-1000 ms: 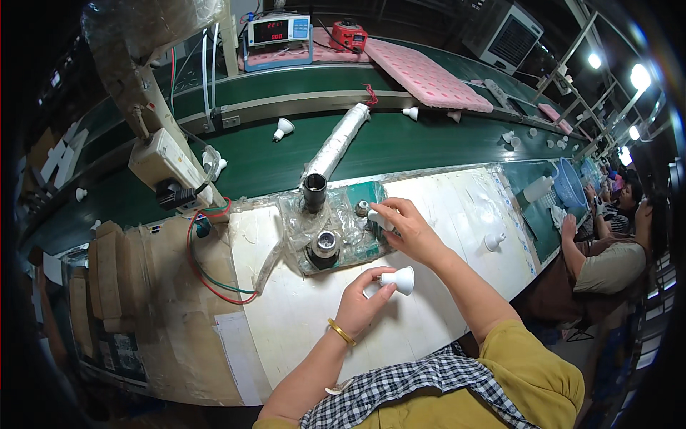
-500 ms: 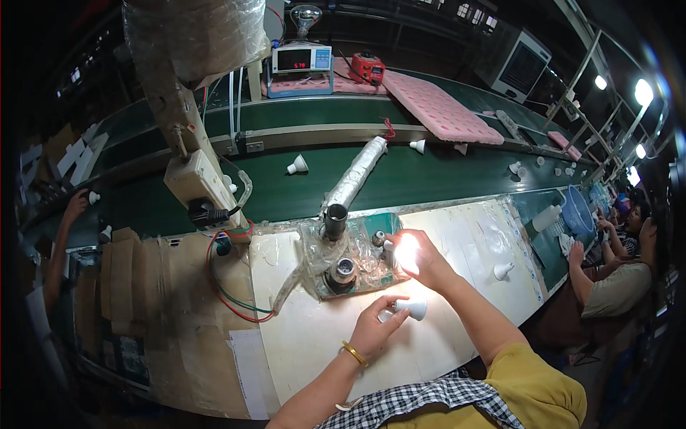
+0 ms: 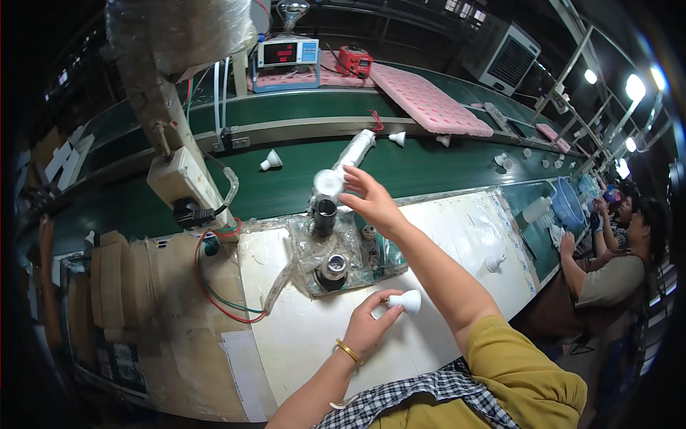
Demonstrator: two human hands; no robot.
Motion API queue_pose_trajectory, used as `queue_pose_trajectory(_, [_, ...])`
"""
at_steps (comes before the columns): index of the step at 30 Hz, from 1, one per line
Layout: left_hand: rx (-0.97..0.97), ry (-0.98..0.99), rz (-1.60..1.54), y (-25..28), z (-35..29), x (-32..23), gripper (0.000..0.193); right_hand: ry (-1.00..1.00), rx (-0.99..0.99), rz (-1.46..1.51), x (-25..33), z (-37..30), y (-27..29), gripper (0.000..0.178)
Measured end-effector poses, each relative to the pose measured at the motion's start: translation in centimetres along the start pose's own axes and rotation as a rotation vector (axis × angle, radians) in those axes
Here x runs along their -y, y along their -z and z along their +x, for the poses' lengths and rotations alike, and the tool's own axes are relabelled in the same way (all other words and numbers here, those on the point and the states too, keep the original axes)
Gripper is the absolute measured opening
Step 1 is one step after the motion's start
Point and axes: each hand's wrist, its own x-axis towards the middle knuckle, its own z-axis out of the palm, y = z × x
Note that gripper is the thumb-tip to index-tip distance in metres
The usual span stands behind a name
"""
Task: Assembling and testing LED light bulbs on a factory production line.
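Gripping a white bulb [image 3: 404, 303] between thumb and fingers, the left hand [image 3: 366, 326] is over the near part of the white tabletop [image 3: 446, 239], with a gold bracelet [image 3: 349, 352] at its wrist. In this same head view, the right hand [image 3: 376, 204] reaches farther forward, its fingers parted at the right edge of a second bulb [image 3: 329, 183]; whether they grip it I cannot tell. That bulb shows just beyond the mouth of a black tube [image 3: 324, 219], in front of the lower end of a wrapped stick [image 3: 357, 147]. A silver-topped socket [image 3: 334, 269] stands nearer, on the same plastic-covered board. One bulb [image 3: 494, 262] lies to the right on the tabletop; others, including one at the left [image 3: 271, 160], lie on the green belt [image 3: 286, 191]. Behind are a meter [image 3: 288, 53], a red box [image 3: 354, 61] and a pink foam sheet [image 3: 429, 104]. At the right sits a co-worker [image 3: 607, 277], near a blue basket [image 3: 568, 205].
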Motion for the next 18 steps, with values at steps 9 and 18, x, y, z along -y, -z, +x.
queue_pose_trajectory(9, [-0.077,-0.003,-0.029,-0.2,0.1,0.3,0.031,0.234,-0.065,-0.710,-3.9,-13.4,6.9,0.040])
queue_pose_trajectory(18, [-0.096,0.012,-0.001,-0.3,0.4,0.0,0.032,-0.196,-0.749,-1.114,-5.9,-29.5,18.8,0.035])
